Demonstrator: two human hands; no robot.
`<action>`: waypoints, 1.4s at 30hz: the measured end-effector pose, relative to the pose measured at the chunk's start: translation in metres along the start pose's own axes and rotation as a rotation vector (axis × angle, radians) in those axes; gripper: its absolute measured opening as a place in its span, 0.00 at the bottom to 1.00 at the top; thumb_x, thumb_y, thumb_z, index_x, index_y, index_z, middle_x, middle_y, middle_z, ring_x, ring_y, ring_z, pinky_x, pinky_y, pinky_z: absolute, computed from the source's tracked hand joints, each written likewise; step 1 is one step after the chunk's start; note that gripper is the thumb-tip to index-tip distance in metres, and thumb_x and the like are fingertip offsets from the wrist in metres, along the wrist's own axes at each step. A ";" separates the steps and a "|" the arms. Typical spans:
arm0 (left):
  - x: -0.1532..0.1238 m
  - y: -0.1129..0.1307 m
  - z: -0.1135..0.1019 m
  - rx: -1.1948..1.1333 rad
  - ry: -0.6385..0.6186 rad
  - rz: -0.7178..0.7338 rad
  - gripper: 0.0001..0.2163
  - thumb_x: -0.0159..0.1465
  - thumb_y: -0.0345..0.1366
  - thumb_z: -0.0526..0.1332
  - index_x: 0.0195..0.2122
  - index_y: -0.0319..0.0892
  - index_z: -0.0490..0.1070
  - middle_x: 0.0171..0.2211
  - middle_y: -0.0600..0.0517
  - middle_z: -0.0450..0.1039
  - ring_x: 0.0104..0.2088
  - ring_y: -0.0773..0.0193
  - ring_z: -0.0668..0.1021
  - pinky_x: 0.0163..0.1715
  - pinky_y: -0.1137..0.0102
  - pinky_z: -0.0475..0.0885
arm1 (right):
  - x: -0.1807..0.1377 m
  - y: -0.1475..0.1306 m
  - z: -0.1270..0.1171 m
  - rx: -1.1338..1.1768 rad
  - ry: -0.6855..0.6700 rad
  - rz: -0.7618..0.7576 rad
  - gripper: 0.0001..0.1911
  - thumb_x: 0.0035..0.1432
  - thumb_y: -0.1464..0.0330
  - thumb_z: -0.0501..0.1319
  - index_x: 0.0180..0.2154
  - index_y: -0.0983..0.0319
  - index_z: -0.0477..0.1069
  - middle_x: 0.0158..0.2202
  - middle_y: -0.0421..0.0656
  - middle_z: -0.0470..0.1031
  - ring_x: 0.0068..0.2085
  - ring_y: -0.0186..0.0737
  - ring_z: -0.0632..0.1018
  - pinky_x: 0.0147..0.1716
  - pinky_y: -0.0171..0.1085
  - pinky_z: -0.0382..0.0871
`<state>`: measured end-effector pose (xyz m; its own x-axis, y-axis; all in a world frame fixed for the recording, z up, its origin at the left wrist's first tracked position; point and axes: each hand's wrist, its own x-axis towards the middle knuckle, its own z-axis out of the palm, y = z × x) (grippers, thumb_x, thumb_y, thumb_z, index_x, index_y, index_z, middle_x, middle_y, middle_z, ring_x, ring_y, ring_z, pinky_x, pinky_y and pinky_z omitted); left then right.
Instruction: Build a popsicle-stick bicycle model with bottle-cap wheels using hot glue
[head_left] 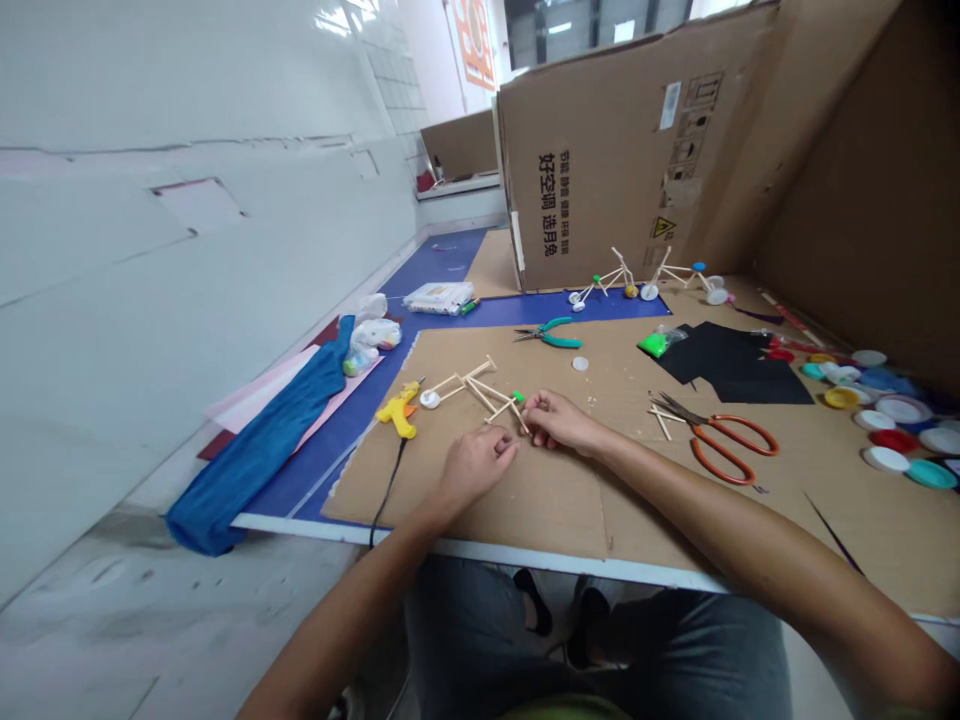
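Note:
A small bicycle-like model of thin wooden sticks (480, 391) lies on the cardboard, with a white bottle-cap wheel (430, 399) at its left end and a green piece (517, 397) at its right. My right hand (561, 423) has its fingers closed at the model's right end, pinching the stick frame there. Just below the frame, my left hand (480, 464) rests with fingers curled together; whatever they hold, if anything, is too small to make out. A yellow glue gun (399, 408) lies left of the model, its black cord running off the table's front edge.
Teal pliers (555, 333) and a white cap (580, 364) lie beyond the hands. Orange-handled scissors (724, 435) rest near loose sticks (663, 421). Bottle caps (892, 415) crowd the right side. Finished-looking stick models (615, 272) stand before a large carton (630, 170). A blue sleeve (262, 440) lies left.

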<state>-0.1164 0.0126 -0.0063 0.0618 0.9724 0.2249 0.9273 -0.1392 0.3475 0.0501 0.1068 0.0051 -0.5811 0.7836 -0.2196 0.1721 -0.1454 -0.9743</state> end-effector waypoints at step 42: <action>0.052 -0.036 -0.035 0.000 0.192 -0.210 0.09 0.66 0.38 0.57 0.39 0.45 0.77 0.32 0.50 0.80 0.33 0.61 0.79 0.32 0.71 0.67 | -0.003 0.002 -0.004 -0.004 -0.002 0.001 0.10 0.54 0.70 0.61 0.36 0.59 0.61 0.25 0.34 0.75 0.19 0.28 0.71 0.14 0.25 0.59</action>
<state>-0.1593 0.0613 0.0244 -0.2024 0.9267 0.3167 0.9126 0.0611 0.4043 0.0556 0.1061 0.0037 -0.5824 0.7825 -0.2203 0.1754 -0.1436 -0.9740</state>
